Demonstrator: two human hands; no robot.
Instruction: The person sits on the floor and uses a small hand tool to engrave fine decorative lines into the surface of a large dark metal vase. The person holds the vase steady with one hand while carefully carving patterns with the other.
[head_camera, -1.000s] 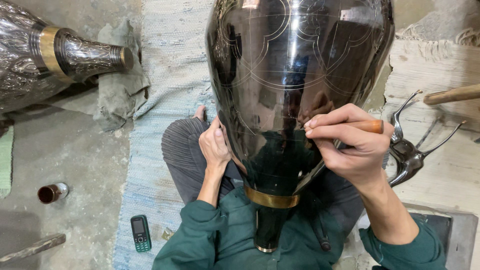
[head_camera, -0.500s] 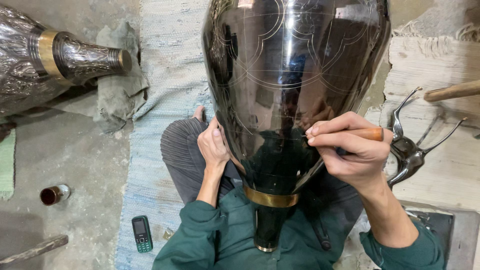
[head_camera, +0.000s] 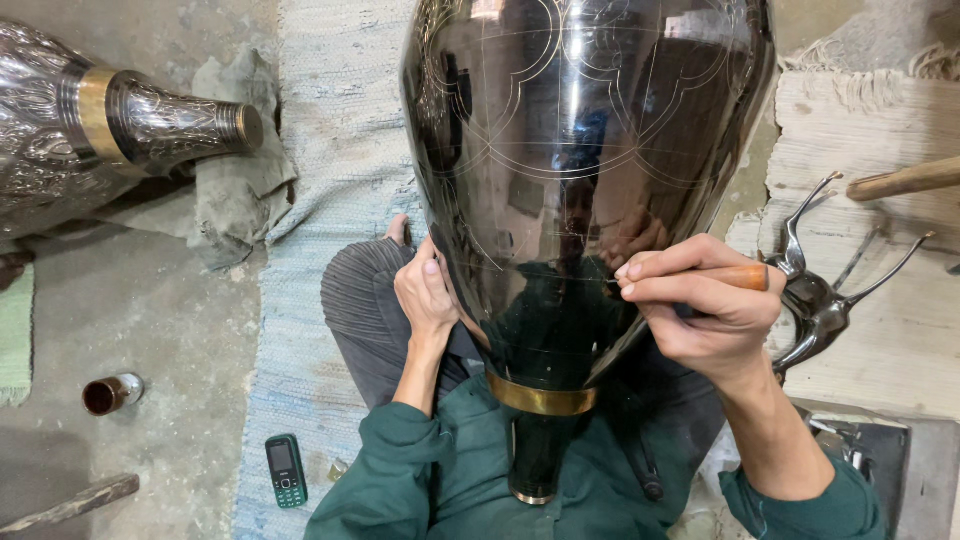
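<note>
dark vase held in the lap, tool at its wall

a large dark polished vase (head_camera: 585, 160) fills the middle of the view, lying neck-down toward the person, with thin engraved lines arching across its glossy body and a brass band (head_camera: 541, 397) ringing the narrow neck just above the green sleeves. the left hand (head_camera: 427, 297) presses against the vase's left side low down, its fingers (head_camera: 432, 268) curled against the metal, steadying it. the right hand (head_camera: 700, 300) sits at the right side of the lower body, fingers pinched shut around a wooden-handled tool (head_camera: 742, 277); the tip meets the vase's surface near the fingertips, though the point itself is too small to make out.

the person sits on a pale blue woven rug (head_camera: 330, 120) on the floor. beside the left knee lies a small mobile phone (head_camera: 285, 470). further left on the concrete floor stands a small brown cup (head_camera: 110, 393). a second, silver embossed vase (head_camera: 110, 125) lies on a grey cloth (head_camera: 235, 190) at upper left. to the right, metal calipers (head_camera: 815, 300) rest just beside the right hand.
</note>
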